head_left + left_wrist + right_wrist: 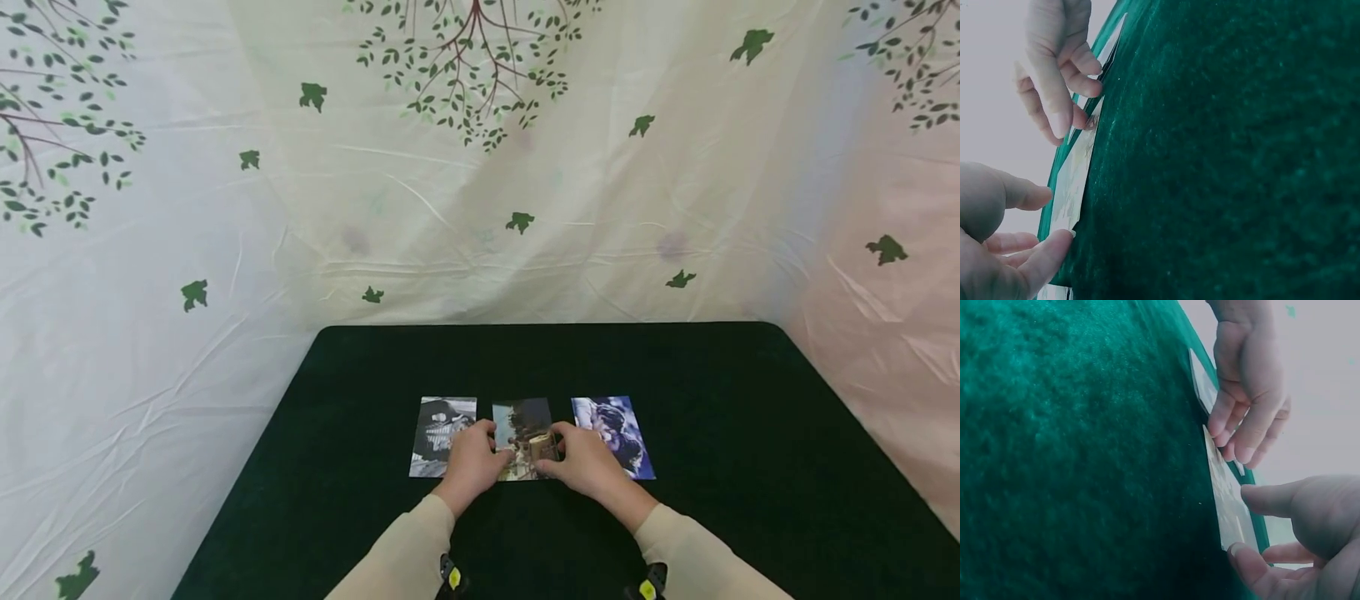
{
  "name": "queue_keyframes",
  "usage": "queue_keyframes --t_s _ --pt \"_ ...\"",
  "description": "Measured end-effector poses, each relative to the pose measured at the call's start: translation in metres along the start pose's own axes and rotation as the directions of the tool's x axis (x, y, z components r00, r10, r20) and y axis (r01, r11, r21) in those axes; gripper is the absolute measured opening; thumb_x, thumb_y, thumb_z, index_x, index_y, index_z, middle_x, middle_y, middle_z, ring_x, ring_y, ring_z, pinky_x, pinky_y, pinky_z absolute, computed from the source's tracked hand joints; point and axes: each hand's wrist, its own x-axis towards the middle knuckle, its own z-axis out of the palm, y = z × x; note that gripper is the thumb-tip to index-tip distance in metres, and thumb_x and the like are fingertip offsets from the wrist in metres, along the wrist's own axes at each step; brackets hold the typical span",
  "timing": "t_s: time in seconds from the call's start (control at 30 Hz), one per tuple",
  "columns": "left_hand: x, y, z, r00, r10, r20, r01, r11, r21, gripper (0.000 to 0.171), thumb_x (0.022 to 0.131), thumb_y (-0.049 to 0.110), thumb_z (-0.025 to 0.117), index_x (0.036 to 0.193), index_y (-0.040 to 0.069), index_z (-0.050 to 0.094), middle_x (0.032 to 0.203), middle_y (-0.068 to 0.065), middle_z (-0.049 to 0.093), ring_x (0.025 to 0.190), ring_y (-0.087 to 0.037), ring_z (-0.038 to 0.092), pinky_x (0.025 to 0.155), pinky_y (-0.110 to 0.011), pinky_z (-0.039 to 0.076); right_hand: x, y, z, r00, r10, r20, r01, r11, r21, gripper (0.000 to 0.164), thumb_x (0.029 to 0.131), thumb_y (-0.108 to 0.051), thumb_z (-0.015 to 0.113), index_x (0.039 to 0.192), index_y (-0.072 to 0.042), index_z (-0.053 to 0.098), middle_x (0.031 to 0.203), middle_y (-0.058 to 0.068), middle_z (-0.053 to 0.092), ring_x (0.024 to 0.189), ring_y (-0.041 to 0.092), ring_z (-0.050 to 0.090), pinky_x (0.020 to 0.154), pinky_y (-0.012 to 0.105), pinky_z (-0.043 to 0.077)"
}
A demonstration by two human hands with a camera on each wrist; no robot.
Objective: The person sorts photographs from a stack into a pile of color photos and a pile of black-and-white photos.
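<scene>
Three picture cards lie in a row on the dark green cloth. Both hands are at the middle card point(521, 417), which shows a dark top and a pale blue left part. My left hand point(474, 457) touches its left side with thumb and fingertips spread apart, covering part of the black-and-white card point(431, 437). At the right side of the middle card, the fingers of my right hand point(592, 462) are likewise spread; this hand overlaps the blue-and-white card point(626, 433). In the left wrist view, the middle card point(1075, 181) lies low against the cloth.
The table point(360, 383) has a dark green cloth and rounded far corners. Behind it hangs a pale curtain point(450, 250) printed with leaves and branches. Beige sleeves point(405, 542) cover both forearms, and dark bands with yellow marks sit at the wrists.
</scene>
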Motion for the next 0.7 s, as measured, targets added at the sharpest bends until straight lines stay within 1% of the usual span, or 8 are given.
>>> queue_keyframes --t_s 0.13,0.23,0.37,0.5,0.7 --pt "0.0 0.0 0.002 1.0 -0.024 -0.006 0.024 1.0 -0.011 0.045 0.08 0.022 0.077 0.116 -0.002 0.062 0.09 -0.008 0.066 0.08 -0.019 0.06 0.065 -0.036 0.05 0.001 0.0 0.003 1.0 -0.006 -0.005 0.006 1.0 -0.024 0.06 0.078 -0.032 0.08 0.126 -0.004 0.056 0.095 0.006 0.063 0.074 0.015 0.056 0.061 0.033 0.047" --pt "0.001 0.0 0.003 0.999 -0.053 -0.012 0.053 0.998 -0.033 0.043 0.08 0.022 0.076 0.114 -0.001 0.064 0.093 -0.009 0.067 0.083 -0.02 0.062 0.067 -0.037 0.051 0.003 0.0 0.003 1.0 -0.001 -0.011 0.001 1.0 -0.021 0.06 0.078 -0.03 0.08 0.126 -0.002 0.056 0.094 0.006 0.063 0.074 0.015 0.056 0.061 0.033 0.047" --pt "0.002 -0.001 0.004 0.998 -0.061 -0.024 0.06 0.997 -0.049 0.042 0.079 0.021 0.076 0.112 -0.002 0.066 0.092 -0.009 0.067 0.082 -0.02 0.062 0.068 -0.037 0.052 0.004 -0.001 0.003 0.999 0.031 -0.011 -0.031 0.999 0.032 0.061 0.079 -0.029 0.079 0.128 -0.002 0.054 0.088 0.005 0.062 0.067 0.015 0.055 0.055 0.031 0.046" --pt "0.002 -0.001 0.004 0.998 -0.066 -0.017 0.065 0.997 -0.051 0.041 0.079 0.021 0.076 0.111 -0.002 0.066 0.093 -0.009 0.067 0.083 -0.02 0.062 0.069 -0.037 0.052 0.007 -0.001 0.001 0.998 0.059 -0.004 -0.059 0.995 0.077 0.063 0.08 -0.03 0.078 0.13 -0.003 0.052 0.079 0.002 0.058 0.06 0.014 0.054 0.052 0.03 0.045" --pt "0.0 0.001 0.005 0.997 -0.077 -0.005 0.077 0.996 -0.049 0.04 0.08 0.023 0.076 0.11 -0.001 0.067 0.096 -0.009 0.067 0.087 -0.021 0.062 0.072 -0.039 0.052 0.012 0.002 -0.001 0.997 0.079 -0.004 -0.078 0.989 0.128 0.067 0.082 -0.027 0.076 0.135 0.001 0.046 0.074 0.002 0.057 0.058 0.015 0.054 0.051 0.031 0.044"
